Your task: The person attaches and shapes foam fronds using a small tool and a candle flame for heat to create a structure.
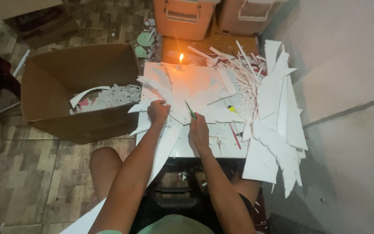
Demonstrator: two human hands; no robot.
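Observation:
My left hand [158, 111] presses down on a long white foam sheet [166, 145] that lies across a small white table [198, 149] and hangs over its near edge. My right hand [198, 130] grips a green-handled cutter [190, 111], its blade pointing away from me onto the white sheet between the two hands. A lit candle [181, 58] burns at the far edge of the table.
An open cardboard box [78, 93] with white scraps stands on the floor at left. A heap of white foam offcuts [273, 112] covers the table's right side. Two orange plastic bins [185, 17] stand behind. A red pen [234, 135] lies near my right hand. A pale wall is at right.

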